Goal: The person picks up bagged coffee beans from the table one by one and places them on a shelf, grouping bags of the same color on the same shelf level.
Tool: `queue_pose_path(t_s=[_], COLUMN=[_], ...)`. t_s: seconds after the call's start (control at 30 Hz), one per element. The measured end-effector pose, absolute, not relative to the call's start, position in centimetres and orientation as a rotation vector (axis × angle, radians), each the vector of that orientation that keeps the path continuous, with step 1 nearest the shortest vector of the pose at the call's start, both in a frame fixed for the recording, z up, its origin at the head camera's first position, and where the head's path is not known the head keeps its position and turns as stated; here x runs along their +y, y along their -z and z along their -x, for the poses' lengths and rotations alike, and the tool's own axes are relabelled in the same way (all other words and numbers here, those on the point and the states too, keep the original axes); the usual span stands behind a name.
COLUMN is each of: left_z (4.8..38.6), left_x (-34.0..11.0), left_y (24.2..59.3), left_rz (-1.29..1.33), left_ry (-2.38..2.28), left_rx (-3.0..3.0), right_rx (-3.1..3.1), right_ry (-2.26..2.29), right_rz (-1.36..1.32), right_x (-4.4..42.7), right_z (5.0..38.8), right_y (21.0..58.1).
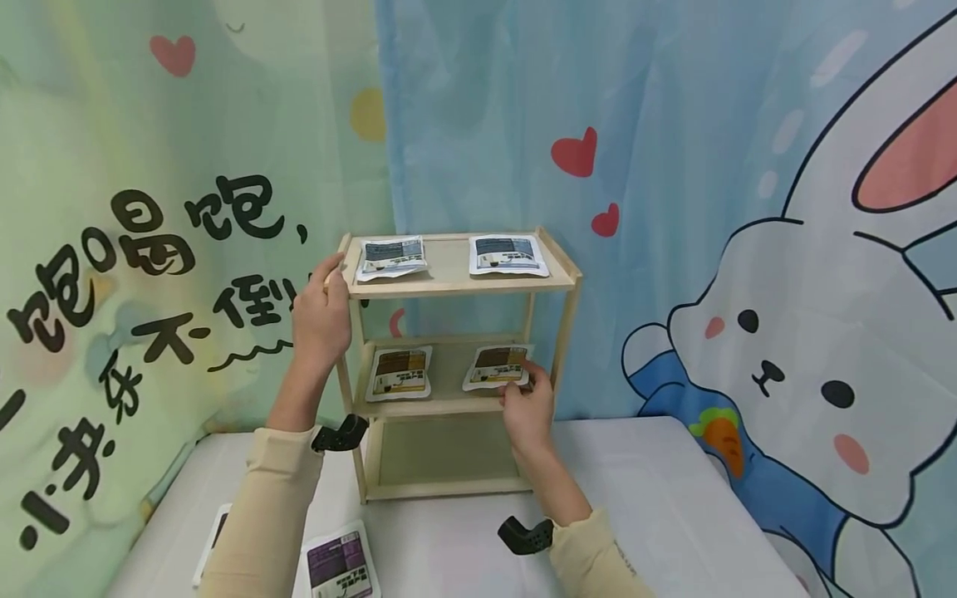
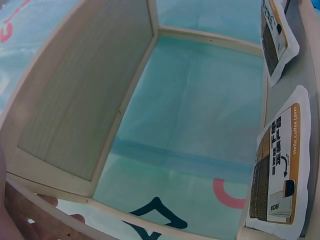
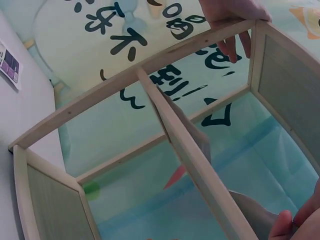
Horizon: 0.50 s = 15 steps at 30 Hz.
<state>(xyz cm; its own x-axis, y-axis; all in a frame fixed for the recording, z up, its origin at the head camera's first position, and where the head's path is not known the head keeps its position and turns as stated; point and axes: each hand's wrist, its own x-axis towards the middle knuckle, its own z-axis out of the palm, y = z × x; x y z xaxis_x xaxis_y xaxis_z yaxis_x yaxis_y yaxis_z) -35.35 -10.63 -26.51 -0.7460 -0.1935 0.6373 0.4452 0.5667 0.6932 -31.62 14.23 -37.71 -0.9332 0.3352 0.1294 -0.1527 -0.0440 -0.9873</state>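
Observation:
A small wooden three-tier rack (image 1: 456, 288) stands in front of me. My left hand (image 1: 321, 324) grips its upper left corner, with fingertips curled round the side rail in the left wrist view. On the middle shelf, my right hand (image 1: 529, 409) pinches the near right edge of a brown-and-white coffee pouch (image 1: 492, 368). To its left lies a similar pouch (image 2: 282, 170), labelled "Hello, Coffee Lover". Two blue-and-white pouches lie on the top shelf, one at left (image 1: 392, 257) and one at right (image 1: 508, 254).
A purple-and-white pouch (image 1: 341, 565) lies on the white table (image 1: 449, 540) before the rack. Another flat packet (image 1: 212, 540) is partly hidden by my left sleeve. Printed curtains (image 1: 478, 108) hang close behind the rack.

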Motion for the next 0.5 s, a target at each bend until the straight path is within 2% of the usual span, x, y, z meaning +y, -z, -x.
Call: queue_pose_path(t_s=[0.5], left_z=[35.44], left_x=[-10.62], left_y=[26.69], left_rz=[0.209], left_ry=[1.188], left_rx=[-2.100], right_rx=[-1.788], right_ry=[-1.965], right_rz=[0.193], right_x=[14.02], right_z=[31.33], right_y=[38.72])
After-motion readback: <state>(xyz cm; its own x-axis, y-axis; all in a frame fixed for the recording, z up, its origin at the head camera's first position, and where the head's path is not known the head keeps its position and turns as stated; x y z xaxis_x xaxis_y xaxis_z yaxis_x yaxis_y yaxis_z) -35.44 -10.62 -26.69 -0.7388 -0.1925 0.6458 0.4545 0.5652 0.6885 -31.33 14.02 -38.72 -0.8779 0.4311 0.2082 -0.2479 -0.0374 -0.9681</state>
